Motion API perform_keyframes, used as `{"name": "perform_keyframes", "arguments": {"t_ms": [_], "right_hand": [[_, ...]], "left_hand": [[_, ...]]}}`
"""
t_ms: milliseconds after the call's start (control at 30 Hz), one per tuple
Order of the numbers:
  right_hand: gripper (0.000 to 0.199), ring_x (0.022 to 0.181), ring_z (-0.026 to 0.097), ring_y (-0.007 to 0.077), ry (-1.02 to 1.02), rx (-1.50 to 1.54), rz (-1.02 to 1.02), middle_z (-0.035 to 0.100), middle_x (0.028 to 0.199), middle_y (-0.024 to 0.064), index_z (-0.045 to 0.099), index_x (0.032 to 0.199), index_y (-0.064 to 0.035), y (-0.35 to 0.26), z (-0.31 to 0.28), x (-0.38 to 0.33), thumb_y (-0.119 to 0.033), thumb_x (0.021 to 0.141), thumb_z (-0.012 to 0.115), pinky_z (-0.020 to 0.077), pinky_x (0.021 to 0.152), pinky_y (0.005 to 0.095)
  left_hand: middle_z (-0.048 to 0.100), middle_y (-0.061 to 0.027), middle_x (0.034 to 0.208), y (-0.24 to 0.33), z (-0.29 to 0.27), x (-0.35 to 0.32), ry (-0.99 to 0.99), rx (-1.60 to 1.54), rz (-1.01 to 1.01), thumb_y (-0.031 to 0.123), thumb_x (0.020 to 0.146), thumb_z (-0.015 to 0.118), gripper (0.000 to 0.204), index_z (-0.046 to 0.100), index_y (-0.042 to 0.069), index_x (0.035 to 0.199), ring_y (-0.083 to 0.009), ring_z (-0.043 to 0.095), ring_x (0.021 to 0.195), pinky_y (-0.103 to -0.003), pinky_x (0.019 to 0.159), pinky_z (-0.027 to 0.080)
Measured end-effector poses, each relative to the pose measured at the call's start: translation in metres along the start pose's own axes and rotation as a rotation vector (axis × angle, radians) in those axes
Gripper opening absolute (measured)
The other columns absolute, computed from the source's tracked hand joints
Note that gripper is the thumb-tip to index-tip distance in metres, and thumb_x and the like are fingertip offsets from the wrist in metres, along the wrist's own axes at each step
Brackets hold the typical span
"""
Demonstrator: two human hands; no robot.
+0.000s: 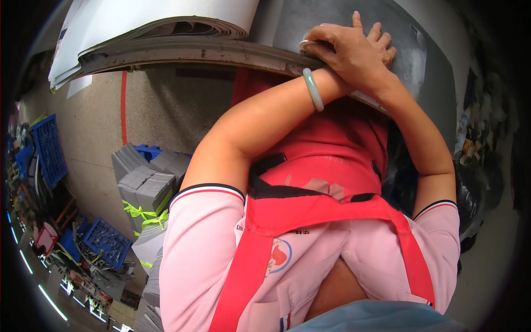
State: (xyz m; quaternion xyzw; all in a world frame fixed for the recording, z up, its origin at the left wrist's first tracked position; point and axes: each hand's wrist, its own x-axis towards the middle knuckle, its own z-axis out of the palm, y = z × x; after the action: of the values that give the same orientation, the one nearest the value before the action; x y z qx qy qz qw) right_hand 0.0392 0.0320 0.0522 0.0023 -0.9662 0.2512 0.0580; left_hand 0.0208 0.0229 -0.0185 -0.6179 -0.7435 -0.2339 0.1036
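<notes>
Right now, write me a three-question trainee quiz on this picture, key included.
1. Which hand holds the small white object?
2. True or false: the bangle is on the right arm.
3. The ties on the grey stacks are: A) red; B) yellow-green; C) blue.

Key:
1. The right hand, crossed over the left hand.
2. False; the pale green bangle is on the left arm.
3. B.

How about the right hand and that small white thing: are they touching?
Touching: the head view shows the right hand pinching the small white thing between thumb and finger.
</notes>
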Motion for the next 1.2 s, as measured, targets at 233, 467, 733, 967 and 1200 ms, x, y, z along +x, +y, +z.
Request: {"name": "perform_keyframes", "arguments": {"t_ms": [233,467,733,967,1200], "right_hand": [[0.025,0.091,0.066,0.0176,0.077,0.301,0.24,0.072,0.097,0.0048,0.074,0.111,-0.0062,0.011,-0.035,-0.012,-0.025,0.095,0.074,0.0479,0.09,0.0303],[0.032,0.092,0.065,0.0076,0.518,0.099,0.64,0.073,0.097,-0.0003,0.077,0.11,-0.0064,0.123,-0.09,-0.089,-0.034,0.094,0.077,0.0508,0.083,0.0241],[0.023,0.088,0.065,0.007,0.697,0.432,0.817,0.072,0.095,-0.0019,0.076,0.108,-0.0083,0.201,-0.093,-0.144,-0.028,0.096,0.075,0.0507,0.079,0.0222],[0.034,0.106,0.062,0.0061,0.411,0.906,0.7,0.07,0.113,-0.0046,0.071,0.124,-0.0138,0.216,-0.107,-0.164,-0.033,0.096,0.076,0.0463,0.096,0.0225],[0.02,0.088,0.07,0.0108,0.311,2.199,-0.17,0.074,0.101,-0.0005,0.071,0.111,-0.0078,0.226,-0.083,-0.153,-0.022,0.097,0.074,0.0581,0.078,0.0272]], "left_hand": [[0.055,-0.0127,0.143,-0.01,-0.003,-0.009,-0.033,-0.089,0.01,0.038,0.098,0.055,0.049,0.056,0.015,0.141,-0.0396,0.04,0.145,-0.077,0.114,0.019],[0.058,-0.0181,0.139,-0.006,-0.009,-0.001,0.012,-0.189,0.044,0.019,0.095,0.056,0.033,0.071,0.007,0.122,-0.0441,0.046,0.138,-0.086,0.108,0.014],[0.058,-0.0163,0.136,-0.01,-0.04,-0.005,-0.087,-0.163,0.012,0.024,0.099,0.056,0.031,0.064,0.006,0.123,-0.0386,0.048,0.137,-0.076,0.112,0.025],[0.063,-0.0119,0.122,-0.011,-0.028,-0.008,0.265,-0.245,0.048,0.017,0.089,0.066,0.033,0.067,0.008,0.121,-0.033,0.056,0.126,-0.067,0.109,0.036],[0.068,-0.0078,0.104,0.021,-0.102,-0.049,-0.024,-0.541,0.34,0.01,0.088,0.073,0.026,0.071,0.008,0.114,-0.0288,0.065,0.093,-0.038,0.083,0.052]]}}
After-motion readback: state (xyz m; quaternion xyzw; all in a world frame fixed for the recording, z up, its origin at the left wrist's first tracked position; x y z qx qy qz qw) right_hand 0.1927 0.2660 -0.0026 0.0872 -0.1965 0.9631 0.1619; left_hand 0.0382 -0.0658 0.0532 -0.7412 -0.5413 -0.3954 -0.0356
